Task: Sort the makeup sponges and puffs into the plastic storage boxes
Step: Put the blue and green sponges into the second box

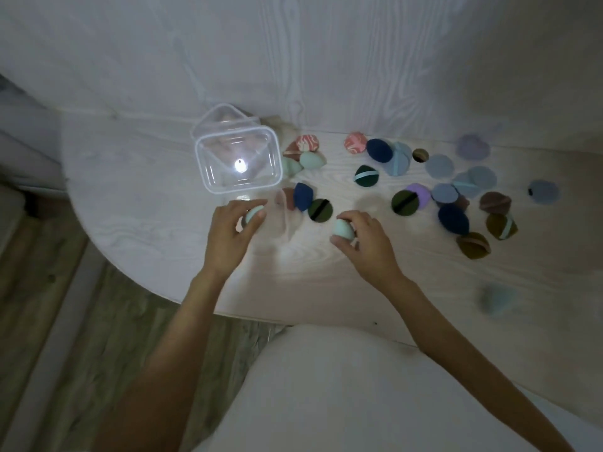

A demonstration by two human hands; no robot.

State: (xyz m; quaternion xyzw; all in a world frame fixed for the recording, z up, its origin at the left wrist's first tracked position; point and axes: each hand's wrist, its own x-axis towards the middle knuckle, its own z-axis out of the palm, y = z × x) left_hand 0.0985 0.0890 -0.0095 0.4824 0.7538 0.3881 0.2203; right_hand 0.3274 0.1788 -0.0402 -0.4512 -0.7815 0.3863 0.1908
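So the pale wood-grain bench (326,282) takes up most of the view, rounded at the near-left corner, and the whole sorting mess sits along its far half. Biggest thing on it is the clear rectangular plastic storage box (239,164) at the left – looks like a second clear box or lid is tucked just behind it, can't tell which, and I can't tell whether anything is in the front one yet.

To the right of it is the scatter of round flat makeup puffs (440,166) – navy, grey-blue, dark green, brown, lilac, some with a strap across – well spread out and nearly all not yet sorted. Beside the box are a few egg-shaped sponges, including a mint green sponge (310,159) touching a marbled pink one.

Both hands are busy: the left hand (231,228) is pinching a small mint egg-shaped sponge (254,214) just below the box, and the right hand (362,238) is gripping another mint sponge (342,230) off the bench.

My read: it's the mint-sponge gathering step, early on. Next move probably calls for lifting both up over the box rim and letting go inside.
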